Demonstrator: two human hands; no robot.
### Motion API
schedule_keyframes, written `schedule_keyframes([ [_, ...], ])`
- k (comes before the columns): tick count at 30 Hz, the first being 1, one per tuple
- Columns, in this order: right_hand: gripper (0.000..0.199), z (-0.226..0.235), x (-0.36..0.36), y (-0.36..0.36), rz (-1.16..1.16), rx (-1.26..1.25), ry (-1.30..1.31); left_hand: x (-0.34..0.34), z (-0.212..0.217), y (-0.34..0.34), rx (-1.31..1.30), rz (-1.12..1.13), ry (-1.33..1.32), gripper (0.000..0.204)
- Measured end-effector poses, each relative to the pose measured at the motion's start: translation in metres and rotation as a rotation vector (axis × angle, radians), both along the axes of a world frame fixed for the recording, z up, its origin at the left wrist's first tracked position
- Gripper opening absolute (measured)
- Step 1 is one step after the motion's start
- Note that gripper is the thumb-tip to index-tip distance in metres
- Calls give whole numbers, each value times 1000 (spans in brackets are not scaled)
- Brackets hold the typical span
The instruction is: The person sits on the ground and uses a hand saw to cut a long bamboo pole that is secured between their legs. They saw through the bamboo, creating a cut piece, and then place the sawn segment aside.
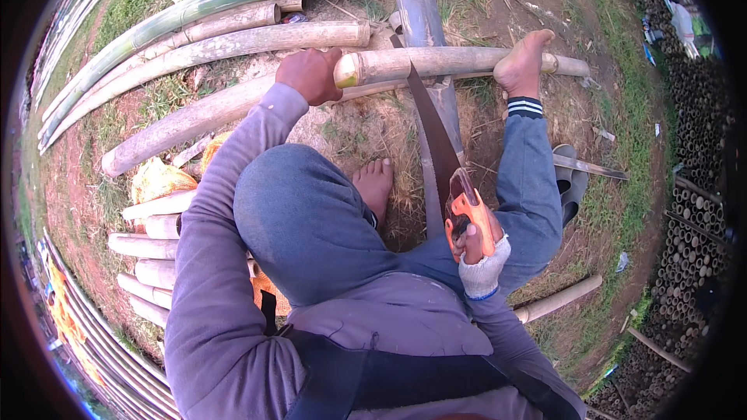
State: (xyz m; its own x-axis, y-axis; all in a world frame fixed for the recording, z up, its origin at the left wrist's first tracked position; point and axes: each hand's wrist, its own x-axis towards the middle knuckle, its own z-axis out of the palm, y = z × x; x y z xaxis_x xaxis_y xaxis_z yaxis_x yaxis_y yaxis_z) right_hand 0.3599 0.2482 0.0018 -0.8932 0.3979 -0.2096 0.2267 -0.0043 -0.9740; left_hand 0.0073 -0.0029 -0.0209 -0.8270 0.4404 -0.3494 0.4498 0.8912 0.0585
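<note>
My bare left hand (310, 76) is closed around the left end of a pale bamboo pole (459, 62). In my right hand (482, 255), which wears a white knitted glove, is the orange handle of a handsaw (437, 136). Its long brown blade slants up and away, meeting the pole a little right of my left hand. My bare foot (520, 66) rests on the pole farther right. Under the pole lies a thick grey-green bamboo log (420, 12), running away from me.
Several long bamboo poles (233, 43) lie at the far left. Another pole (187, 120) stretches left from beneath my left hand. Shorter bamboo pieces (148, 245) and orange netting (159, 180) sit to the left. Sandals (572, 179) lie right of my leg. Stacked bamboo (692, 225) lines the right edge.
</note>
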Motion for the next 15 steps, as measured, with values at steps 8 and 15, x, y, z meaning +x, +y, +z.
schedule_keyframes([
  [8,28,-44,-170,-8,-92,61,193,-4,19,10,0,-54,33,66],
  [15,47,14,9,-2,-14,22,43,-2,12,6,49,-28,2,63],
])
